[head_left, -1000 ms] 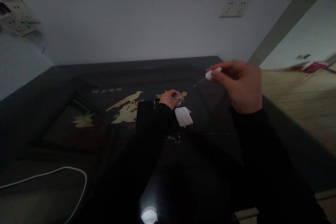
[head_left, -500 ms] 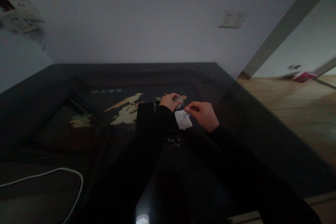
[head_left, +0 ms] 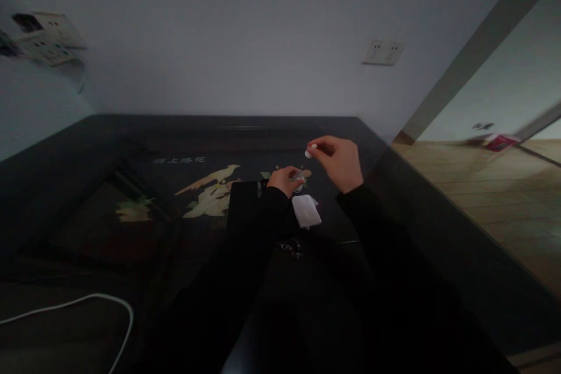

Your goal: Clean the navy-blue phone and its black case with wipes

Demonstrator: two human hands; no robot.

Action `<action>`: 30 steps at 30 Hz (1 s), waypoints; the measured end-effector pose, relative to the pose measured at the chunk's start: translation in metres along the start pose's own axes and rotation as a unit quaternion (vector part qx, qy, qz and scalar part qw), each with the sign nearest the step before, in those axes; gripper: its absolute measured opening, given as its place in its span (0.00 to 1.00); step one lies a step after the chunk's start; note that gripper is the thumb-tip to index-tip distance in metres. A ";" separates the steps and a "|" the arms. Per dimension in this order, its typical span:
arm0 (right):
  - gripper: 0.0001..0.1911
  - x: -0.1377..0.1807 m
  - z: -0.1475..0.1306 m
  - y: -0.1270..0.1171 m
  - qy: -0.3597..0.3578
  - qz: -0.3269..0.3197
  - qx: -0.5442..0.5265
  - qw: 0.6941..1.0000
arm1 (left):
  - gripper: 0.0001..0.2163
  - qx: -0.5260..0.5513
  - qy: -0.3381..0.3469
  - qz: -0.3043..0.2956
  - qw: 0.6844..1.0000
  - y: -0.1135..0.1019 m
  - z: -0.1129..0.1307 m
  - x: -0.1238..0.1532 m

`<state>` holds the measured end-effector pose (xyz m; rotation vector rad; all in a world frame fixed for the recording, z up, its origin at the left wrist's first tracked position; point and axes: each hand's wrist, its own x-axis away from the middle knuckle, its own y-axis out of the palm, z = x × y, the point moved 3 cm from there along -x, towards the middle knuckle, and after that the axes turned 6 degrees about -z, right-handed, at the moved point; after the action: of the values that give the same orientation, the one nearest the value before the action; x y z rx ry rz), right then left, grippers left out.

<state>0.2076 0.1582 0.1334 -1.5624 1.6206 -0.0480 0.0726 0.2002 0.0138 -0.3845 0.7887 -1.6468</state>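
Observation:
My left hand (head_left: 283, 180) closes its fingers around a small clear container (head_left: 299, 177), which looks like a little glass bottle, near the middle of the dark table. Raised above it to the right, my right hand (head_left: 339, 160) pinches a small white cap-like piece (head_left: 309, 152) between thumb and fingertips. A faint thin line hangs below that piece; I cannot make out what it is. Just below the container lies a folded white tissue (head_left: 306, 211). A flat black case (head_left: 242, 201) sits left of my left hand, partly hidden by my sleeve.
A silvery chain (head_left: 291, 248) lies on the dark tabletop (head_left: 175, 134) nearer to me. A white cable (head_left: 87, 298) curves at the lower left. Wall sockets (head_left: 384, 52) are beyond the table, and a pink box (head_left: 501, 141) stands on the floor at right.
My right hand has risen from beside the tissue with the white piece, up and away from the container. My left hand keeps its hold. The camera view has tilted slightly up.

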 end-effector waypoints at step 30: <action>0.27 0.005 0.031 0.063 0.112 -0.162 0.372 0.907 | 0.28 0.080 -0.023 0.028 0.996 0.008 -0.005 -0.002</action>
<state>0.1760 0.1836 0.0759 -1.2115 1.2545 -0.9455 0.0753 0.2030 0.0050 -0.2847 0.6229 -1.6297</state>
